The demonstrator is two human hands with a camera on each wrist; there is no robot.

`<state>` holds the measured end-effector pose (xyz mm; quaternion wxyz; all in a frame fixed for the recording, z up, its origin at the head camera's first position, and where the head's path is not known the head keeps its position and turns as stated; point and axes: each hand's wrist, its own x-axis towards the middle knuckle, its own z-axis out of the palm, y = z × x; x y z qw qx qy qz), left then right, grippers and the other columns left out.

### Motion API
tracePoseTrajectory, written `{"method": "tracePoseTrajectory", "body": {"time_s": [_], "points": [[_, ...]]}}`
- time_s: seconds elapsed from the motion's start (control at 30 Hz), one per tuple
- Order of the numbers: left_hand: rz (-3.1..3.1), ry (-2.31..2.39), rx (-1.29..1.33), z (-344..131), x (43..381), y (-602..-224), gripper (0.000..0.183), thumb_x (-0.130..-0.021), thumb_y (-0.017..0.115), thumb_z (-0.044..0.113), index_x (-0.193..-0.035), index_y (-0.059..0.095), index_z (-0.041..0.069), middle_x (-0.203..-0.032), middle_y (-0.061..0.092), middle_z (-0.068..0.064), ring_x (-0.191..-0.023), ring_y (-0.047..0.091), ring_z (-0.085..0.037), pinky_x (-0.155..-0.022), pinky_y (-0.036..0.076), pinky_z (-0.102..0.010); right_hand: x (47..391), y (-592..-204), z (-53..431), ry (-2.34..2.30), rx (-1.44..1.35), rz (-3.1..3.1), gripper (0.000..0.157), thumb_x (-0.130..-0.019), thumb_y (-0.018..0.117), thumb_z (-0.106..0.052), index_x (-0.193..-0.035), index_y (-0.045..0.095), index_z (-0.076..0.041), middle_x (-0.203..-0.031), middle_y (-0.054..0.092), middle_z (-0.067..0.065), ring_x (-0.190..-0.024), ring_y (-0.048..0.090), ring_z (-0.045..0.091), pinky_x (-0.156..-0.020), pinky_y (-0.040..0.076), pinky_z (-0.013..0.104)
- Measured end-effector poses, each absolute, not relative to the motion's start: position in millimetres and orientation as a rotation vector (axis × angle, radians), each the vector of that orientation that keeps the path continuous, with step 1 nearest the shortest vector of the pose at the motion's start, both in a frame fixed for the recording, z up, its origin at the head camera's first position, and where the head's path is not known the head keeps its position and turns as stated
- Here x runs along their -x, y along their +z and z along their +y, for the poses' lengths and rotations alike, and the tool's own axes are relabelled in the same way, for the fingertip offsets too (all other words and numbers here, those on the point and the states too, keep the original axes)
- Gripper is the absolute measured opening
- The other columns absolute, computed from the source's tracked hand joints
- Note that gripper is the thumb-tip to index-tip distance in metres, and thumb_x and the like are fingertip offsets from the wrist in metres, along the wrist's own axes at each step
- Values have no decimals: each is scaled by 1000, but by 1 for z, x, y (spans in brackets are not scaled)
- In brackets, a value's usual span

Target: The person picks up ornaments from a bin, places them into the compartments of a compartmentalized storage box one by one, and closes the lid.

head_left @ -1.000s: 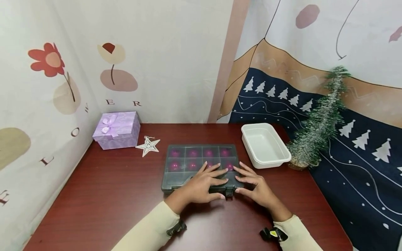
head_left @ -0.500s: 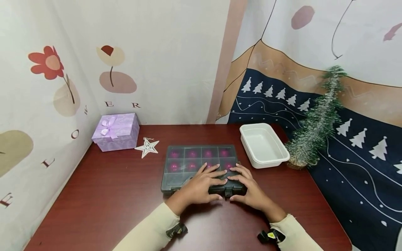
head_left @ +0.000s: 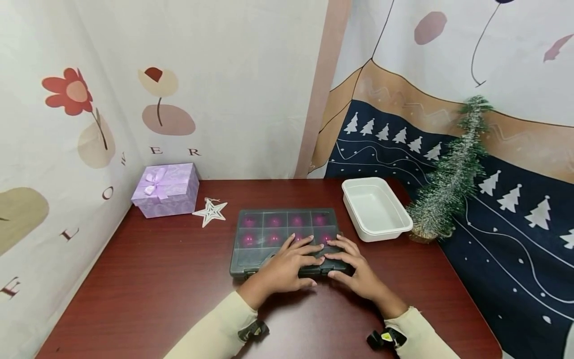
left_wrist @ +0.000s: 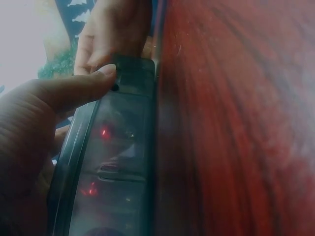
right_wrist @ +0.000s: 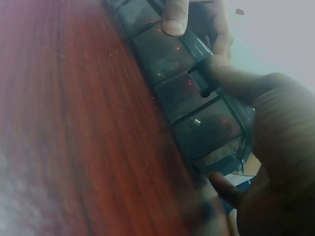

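Note:
A flat clear storage box with a dark tint lies on the table, its lid down over pink balls in separate compartments. My left hand rests across the lid with spread fingers, its thumb along the front edge. To its right, my right hand has its fingers on the lid's front right corner. In the right wrist view, that hand's thumb is against a small front latch, which sticks out from the box wall. Part of the lid is hidden under the hands.
Behind the box on the right stands a white plastic tub, beside a small frosted tree. A white star ornament and a lilac gift box are at the back left. The red-brown table meets fabric-covered walls.
My right hand has moved left and inward along the front edge, its thumb now up at the latch. The latch no longer hangs down as before. My left hand has stayed in place.

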<state>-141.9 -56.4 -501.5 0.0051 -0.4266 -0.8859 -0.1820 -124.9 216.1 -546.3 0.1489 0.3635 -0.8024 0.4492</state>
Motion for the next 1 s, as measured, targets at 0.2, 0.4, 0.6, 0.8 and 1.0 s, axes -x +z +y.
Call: {"method": "tracePoseTrajectory", "body": {"time_s": [0.2,0.4,0.6,0.8,1.0], "points": [[-2758,-562,1324,-58,143,-500,56,-97,83,44,-148,71,24,-168,55,6,-167,35,-28,-137,18,-68,129,-544,212,1335,-988,-2220,42,-80,91,5,-119,83,-8,-140,71,26,-152,50,32,-131,27,21],[-2764,-640,1338,-60,141,-499,60,-96,84,45,-148,70,20,-167,56,3,-166,36,-30,-136,17,-71,129,-547,210,1363,-930,-2251,39,-82,91,3,-118,83,-9,-139,73,24,-149,53,34,-129,30,19],[-2591,-914,1326,-67,141,-497,49,-93,88,41,-133,80,13,-150,71,-3,-155,53,-29,-132,26,-73,128,-548,214,1390,-917,-2267,41,-83,91,3,-121,81,-5,-142,72,24,-154,50,32,-131,28,18],[-2452,-944,1244,-95,129,-496,50,-87,92,38,-129,82,12,-141,77,-6,-144,63,-32,-125,36,-74,120,-537,209,1308,-893,-2299,40,-81,93,-2,-119,82,-7,-142,72,21,-152,52,29,-128,31,39],[-2488,-849,1076,-149,113,-494,58,-81,96,36,-132,81,14,-145,74,-7,-146,60,-38,-123,36,-75,113,-508,184,1111,-1000,-2386,37,-85,92,-9,-121,82,-7,-148,68,19,-152,50,32,-110,31,67]]}}
